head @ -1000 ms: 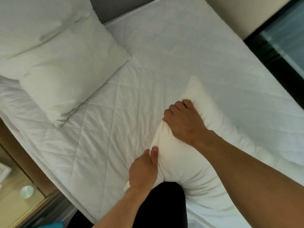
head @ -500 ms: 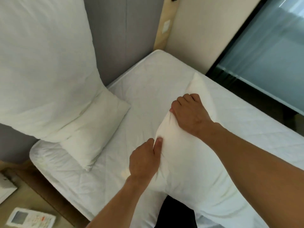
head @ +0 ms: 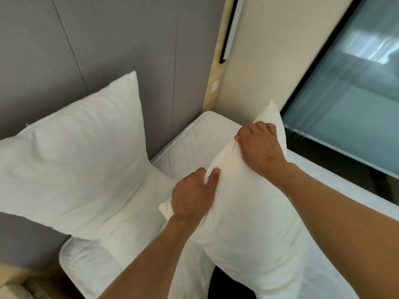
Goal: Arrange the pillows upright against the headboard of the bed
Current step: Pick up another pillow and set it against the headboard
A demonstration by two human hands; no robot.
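Observation:
A white pillow (head: pixel 248 223) is lifted off the bed (head: pixel 194 134) in front of me. My left hand (head: pixel 192 197) pinches its near top edge, and my right hand (head: pixel 259 147) grips the same edge farther along, near the far corner. At the left a second white pillow (head: pixel 71 160) stands upright against the grey padded headboard (head: pixel 108 44). A third pillow (head: pixel 140 210) lies flat below it, partly hidden by the standing one and by my left arm.
The white quilted mattress runs from the headboard toward the right. A beige wall (head: pixel 269 50) with a wooden strip meets the bed's far corner. A frosted glass panel (head: pixel 349 100) stands along the right side. A wooden bedside surface (head: pixel 15 283) shows at the bottom left.
Both hands have raised the held pillow off the mattress and carried it toward the headboard. The view has tilted up, showing more of the headboard and wall.

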